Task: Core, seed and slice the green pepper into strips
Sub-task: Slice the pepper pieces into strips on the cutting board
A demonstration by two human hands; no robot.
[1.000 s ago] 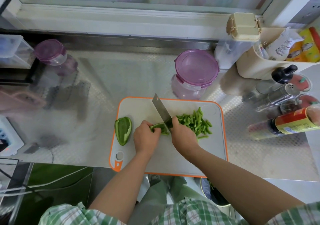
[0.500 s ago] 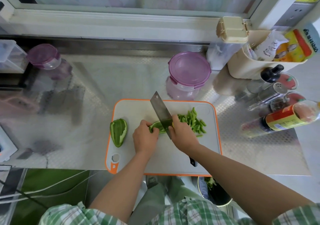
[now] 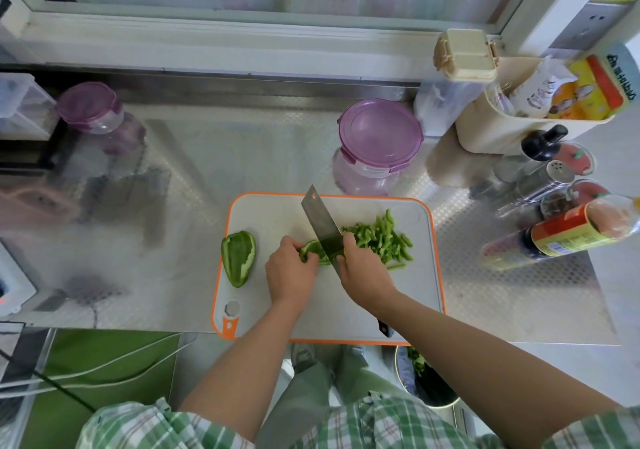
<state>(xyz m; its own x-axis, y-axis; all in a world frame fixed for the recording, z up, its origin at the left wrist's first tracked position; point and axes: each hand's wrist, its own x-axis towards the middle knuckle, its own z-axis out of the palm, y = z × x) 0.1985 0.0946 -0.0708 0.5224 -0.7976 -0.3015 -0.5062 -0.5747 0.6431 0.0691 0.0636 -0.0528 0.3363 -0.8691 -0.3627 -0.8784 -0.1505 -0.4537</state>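
Note:
On the white, orange-rimmed cutting board [image 3: 287, 215] my left hand [image 3: 291, 272] holds down a green pepper piece [image 3: 313, 249] with curled fingers. My right hand [image 3: 362, 270] grips a cleaver [image 3: 320, 222] whose blade stands on that piece, tip pointing away from me. A pile of cut pepper strips [image 3: 381, 237] lies just right of the blade. A hollowed pepper half [image 3: 238, 260] rests open side up at the board's left edge.
A purple-lidded container [image 3: 379, 140] stands right behind the board, another purple-lidded container [image 3: 90, 107] at the far left. Bottles and spice jars [image 3: 568, 230] crowd the right side beside a beige caddy [image 3: 491, 133]. A bin [image 3: 426, 386] sits below the counter edge.
The view has shifted slightly. The cleaver keeps working on the held pepper piece, and both hands stay in the same place on the board.

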